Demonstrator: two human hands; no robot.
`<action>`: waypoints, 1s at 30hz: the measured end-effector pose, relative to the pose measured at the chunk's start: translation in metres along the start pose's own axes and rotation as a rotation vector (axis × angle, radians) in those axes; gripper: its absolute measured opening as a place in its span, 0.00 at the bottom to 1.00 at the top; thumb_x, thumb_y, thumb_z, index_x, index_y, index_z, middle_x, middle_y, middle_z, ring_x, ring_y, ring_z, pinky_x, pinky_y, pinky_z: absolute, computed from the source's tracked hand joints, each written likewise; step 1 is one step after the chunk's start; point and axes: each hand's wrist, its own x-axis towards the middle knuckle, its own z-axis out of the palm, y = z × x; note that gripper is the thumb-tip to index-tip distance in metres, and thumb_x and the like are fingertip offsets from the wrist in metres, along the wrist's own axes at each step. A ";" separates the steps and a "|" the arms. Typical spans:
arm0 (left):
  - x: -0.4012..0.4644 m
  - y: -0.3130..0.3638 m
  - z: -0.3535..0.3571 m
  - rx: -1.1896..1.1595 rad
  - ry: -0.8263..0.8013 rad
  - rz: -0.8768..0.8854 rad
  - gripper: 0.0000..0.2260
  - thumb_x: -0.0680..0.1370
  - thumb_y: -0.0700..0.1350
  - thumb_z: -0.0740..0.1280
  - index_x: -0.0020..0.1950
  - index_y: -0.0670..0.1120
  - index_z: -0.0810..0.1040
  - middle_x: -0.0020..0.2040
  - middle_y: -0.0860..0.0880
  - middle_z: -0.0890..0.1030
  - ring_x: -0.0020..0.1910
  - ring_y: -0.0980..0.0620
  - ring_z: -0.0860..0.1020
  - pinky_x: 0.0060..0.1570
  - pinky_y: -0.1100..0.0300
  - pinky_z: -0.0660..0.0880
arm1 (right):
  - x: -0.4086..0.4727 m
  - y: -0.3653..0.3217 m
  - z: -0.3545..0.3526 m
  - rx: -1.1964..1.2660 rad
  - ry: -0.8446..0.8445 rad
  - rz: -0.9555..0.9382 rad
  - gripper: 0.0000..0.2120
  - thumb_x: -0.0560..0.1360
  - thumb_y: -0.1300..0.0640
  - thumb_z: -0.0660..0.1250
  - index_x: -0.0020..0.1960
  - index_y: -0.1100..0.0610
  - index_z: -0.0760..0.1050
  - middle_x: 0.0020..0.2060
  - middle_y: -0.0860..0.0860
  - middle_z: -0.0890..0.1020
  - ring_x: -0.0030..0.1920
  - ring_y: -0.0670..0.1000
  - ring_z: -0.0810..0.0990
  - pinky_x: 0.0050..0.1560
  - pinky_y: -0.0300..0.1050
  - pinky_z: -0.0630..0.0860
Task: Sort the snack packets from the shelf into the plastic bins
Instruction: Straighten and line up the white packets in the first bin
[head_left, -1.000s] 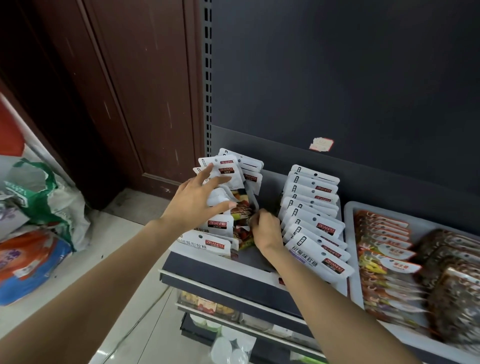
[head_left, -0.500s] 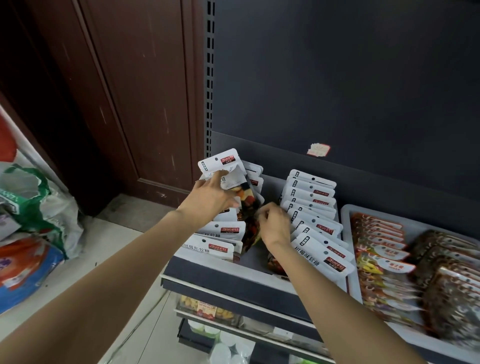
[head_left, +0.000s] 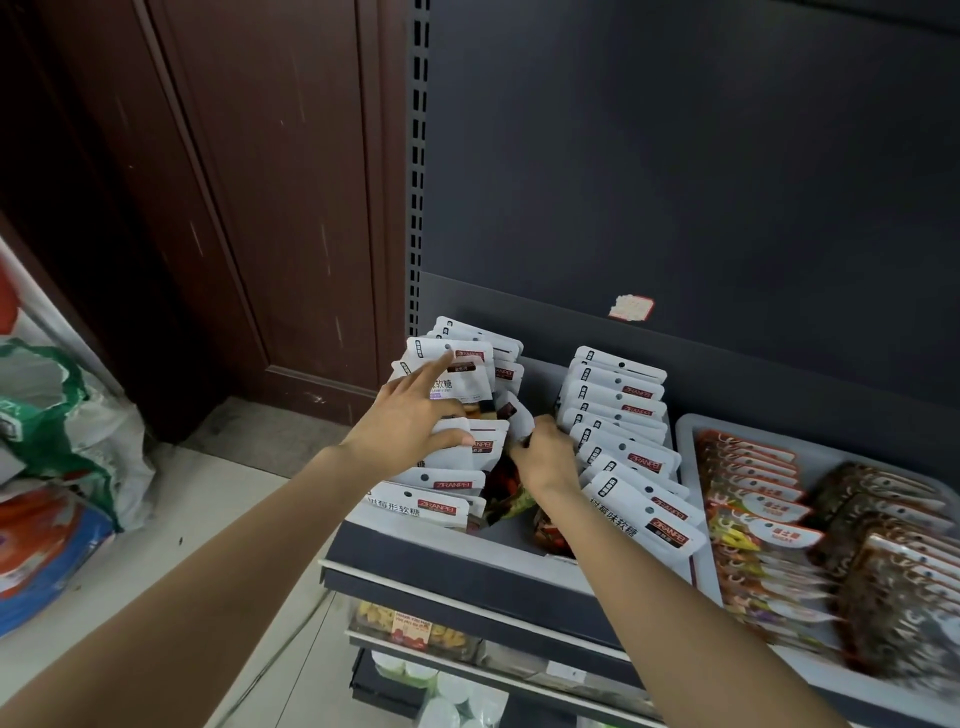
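The white snack packets (head_left: 457, 395) stand in two rows inside a grey bin (head_left: 524, 540) on the shelf (head_left: 467, 577). The left hand (head_left: 410, 423) presses the left row with straight fingers. The right hand (head_left: 545, 457) pinches one packet (head_left: 514, 415) in the narrow gap between the rows.

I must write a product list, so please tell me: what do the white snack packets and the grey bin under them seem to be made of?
White-topped snack packets: probably thin plastic film, matte white headers with a hang hole, and a clearer lower part showing the coloured sweets. Light grey plastic bin: likely moulded plastic, smooth, with a dull sheen; metal cannot be excluded.
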 end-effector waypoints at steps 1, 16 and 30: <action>0.000 0.000 0.000 0.014 -0.009 -0.011 0.20 0.77 0.60 0.60 0.65 0.54 0.75 0.78 0.51 0.42 0.77 0.48 0.47 0.73 0.47 0.50 | 0.000 0.000 -0.001 0.010 0.008 -0.007 0.11 0.78 0.56 0.62 0.59 0.59 0.71 0.54 0.58 0.78 0.57 0.60 0.77 0.56 0.54 0.74; 0.010 0.020 -0.006 -0.249 0.148 -0.124 0.33 0.71 0.59 0.70 0.72 0.53 0.61 0.72 0.51 0.67 0.71 0.50 0.63 0.68 0.51 0.59 | -0.012 -0.013 -0.061 0.397 0.228 -0.197 0.12 0.79 0.68 0.58 0.56 0.58 0.76 0.52 0.51 0.80 0.50 0.47 0.76 0.51 0.40 0.74; 0.020 -0.010 -0.011 -0.041 0.104 -0.221 0.17 0.79 0.48 0.64 0.68 0.54 0.70 0.67 0.50 0.69 0.68 0.47 0.65 0.69 0.50 0.58 | 0.012 -0.022 -0.065 0.626 0.258 -0.135 0.07 0.80 0.67 0.56 0.49 0.56 0.69 0.52 0.54 0.79 0.51 0.51 0.77 0.39 0.37 0.69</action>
